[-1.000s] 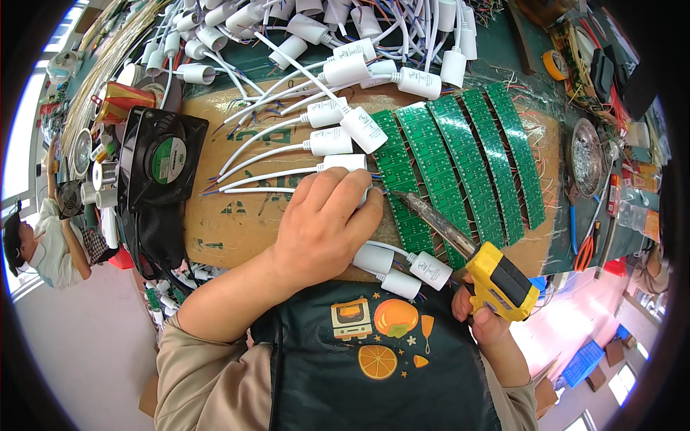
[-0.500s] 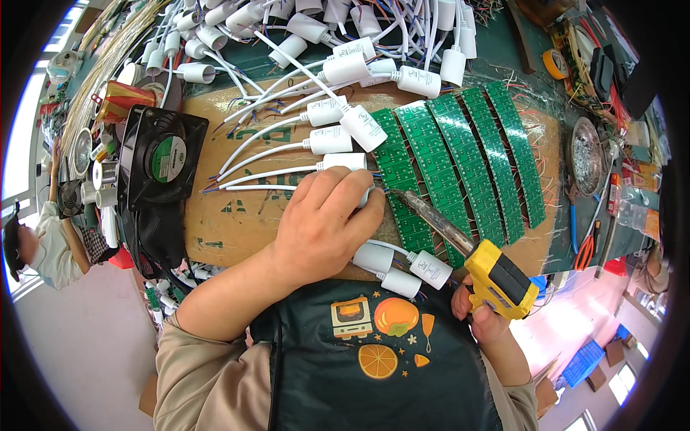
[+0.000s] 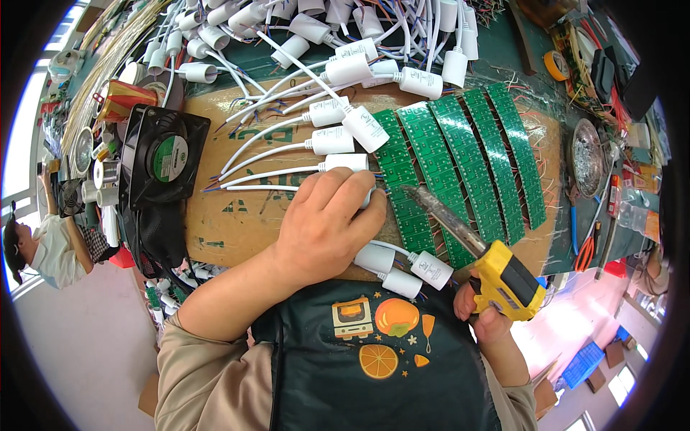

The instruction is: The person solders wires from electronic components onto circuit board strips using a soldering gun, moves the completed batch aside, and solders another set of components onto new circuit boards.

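My left hand (image 3: 327,223) is closed round a white cylindrical socket (image 3: 370,197), mostly hidden under its fingers. Its blue-ended wire points toward the nearest green circuit board strip (image 3: 404,190). A yellow and black soldering gun (image 3: 509,281) is gripped in my right hand (image 3: 483,316), its dark tip over that same strip's left part. Whether the tip touches the board cannot be told. Several white sockets with cables (image 3: 332,140) lie in a row just beyond my left hand. Two more sockets (image 3: 401,281) rest at the near edge, between my hands.
A large heap of white sockets (image 3: 348,68) fills the far side. At left stands a black fan (image 3: 167,158). Several other green strips (image 3: 471,158) lie side by side on brown cardboard (image 3: 251,230). To the right are a metal dish (image 3: 588,156) and orange-handled pliers (image 3: 586,251).
The soldering gun has shifted slightly right, and its tip has drawn back from the wire beside my left hand. My left hand stays nearly still. A person at far left has raised an arm.
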A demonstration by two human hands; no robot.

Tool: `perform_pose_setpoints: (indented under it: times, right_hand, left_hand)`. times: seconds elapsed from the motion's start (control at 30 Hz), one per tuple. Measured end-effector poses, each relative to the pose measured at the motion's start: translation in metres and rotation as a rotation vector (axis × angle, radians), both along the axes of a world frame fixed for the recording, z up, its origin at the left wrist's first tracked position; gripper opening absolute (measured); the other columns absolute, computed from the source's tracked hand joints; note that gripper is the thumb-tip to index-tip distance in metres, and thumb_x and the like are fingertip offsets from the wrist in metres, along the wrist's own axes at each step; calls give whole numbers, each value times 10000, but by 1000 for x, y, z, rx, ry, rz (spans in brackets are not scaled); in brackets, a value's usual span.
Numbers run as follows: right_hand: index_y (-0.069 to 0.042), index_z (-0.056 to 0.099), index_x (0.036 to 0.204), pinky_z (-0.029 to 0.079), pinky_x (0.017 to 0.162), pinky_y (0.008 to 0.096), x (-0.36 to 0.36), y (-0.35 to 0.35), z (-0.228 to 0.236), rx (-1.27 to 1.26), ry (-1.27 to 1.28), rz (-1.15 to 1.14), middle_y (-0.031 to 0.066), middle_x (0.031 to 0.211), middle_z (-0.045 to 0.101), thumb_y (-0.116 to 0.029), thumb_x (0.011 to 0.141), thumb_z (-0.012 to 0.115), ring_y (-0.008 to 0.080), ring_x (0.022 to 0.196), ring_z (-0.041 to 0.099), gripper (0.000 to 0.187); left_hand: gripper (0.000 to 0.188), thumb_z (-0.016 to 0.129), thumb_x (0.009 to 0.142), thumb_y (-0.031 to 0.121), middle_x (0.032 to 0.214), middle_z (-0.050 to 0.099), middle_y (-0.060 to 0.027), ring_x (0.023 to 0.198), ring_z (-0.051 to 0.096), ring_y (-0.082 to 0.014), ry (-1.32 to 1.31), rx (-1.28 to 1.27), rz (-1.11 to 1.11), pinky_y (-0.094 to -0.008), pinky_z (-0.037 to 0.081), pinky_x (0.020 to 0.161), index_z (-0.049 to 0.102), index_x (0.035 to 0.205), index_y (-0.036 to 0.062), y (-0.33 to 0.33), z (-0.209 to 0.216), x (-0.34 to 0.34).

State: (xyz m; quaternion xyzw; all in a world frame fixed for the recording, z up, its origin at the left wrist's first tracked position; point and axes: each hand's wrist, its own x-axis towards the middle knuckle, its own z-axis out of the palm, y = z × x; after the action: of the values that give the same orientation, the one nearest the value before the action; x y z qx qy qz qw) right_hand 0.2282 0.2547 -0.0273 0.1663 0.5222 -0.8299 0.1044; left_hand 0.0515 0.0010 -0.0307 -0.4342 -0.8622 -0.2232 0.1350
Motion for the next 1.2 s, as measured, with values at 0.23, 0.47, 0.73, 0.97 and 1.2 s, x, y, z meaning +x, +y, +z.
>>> perform_pose_setpoints:
  times: [0.23, 0.47, 0.73, 0.97, 1.2]
  right_hand:
    - [-15, 442, 1338, 417, 486, 295, -12, 2, 0, 22, 117, -81, 25, 693, 497, -488, 815, 769, 147, 550, 486, 777]
    - [-7, 437, 1356, 419, 475, 281, -17, 3, -7, 58, 174, -88, 16, 681, 482, -510, 839, 747, 129, 536, 476, 785]
    - [-13, 438, 1363, 421, 484, 280, -18, 3, -6, 50, 183, -88, 17, 687, 485, -509, 845, 741, 131, 542, 481, 779]
    - [-14, 439, 1364, 427, 493, 286, -19, 5, -6, 13, 160, -59, 18, 694, 494, -494, 836, 757, 137, 551, 495, 781]
    - [-8, 442, 1358, 435, 497, 287, -18, 4, -6, 12, 146, -82, 19, 693, 492, -489, 824, 770, 139, 547, 497, 790]
  left_hand:
    - [292, 670, 690, 97, 1052, 582, -89, 893, 588, -251, 10, -5, 3, -362, 462, 739, 712, 975, 50, -1, -1, 1]
    - [308, 647, 723, 134, 1063, 580, -77, 929, 584, -241, 22, -63, 16, -361, 449, 758, 680, 1024, 77, -2, 4, 1]
    - [490, 778, 700, 92, 1007, 601, -33, 894, 604, -235, 20, -47, 125, -375, 452, 765, 641, 1170, 129, -13, 6, 4]
    - [359, 720, 716, 134, 1034, 612, -43, 917, 606, -240, 73, -116, -1, -397, 460, 790, 678, 1072, 107, -10, 33, -5]
    - [275, 682, 732, 155, 1024, 626, -55, 988, 616, -262, 184, -63, -64, -433, 485, 875, 692, 1003, 103, -1, 37, -26]
